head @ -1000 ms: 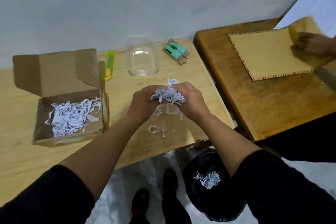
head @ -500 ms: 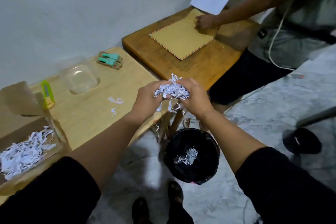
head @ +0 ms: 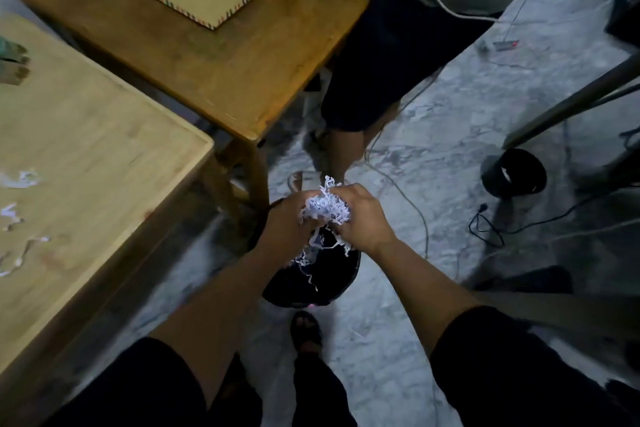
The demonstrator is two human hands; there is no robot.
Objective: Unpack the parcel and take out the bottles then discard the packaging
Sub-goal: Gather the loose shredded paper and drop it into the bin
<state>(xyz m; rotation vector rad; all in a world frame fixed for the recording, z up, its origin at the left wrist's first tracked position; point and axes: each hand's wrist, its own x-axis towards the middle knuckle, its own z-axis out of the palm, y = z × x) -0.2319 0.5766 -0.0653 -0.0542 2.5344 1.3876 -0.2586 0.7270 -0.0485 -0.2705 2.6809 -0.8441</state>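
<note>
Head view: both hands, left hand (head: 289, 222) and right hand (head: 360, 215), hold a wad of shredded paper (head: 325, 210) directly over the black bin (head: 332, 284) on the floor, fingers curled tight around it. A few strips (head: 20, 178) remain near the light surface's left edge. Bottles and parcel are out of view, so discarding looks partway done.

Single head-worn view, facing steeply down.
The camera looks over both forearms at the grey marbled floor (head: 433, 156), close above the round black bin (head: 332, 274); the pale wooden surface (head: 86, 135) fills the left edge.
</note>
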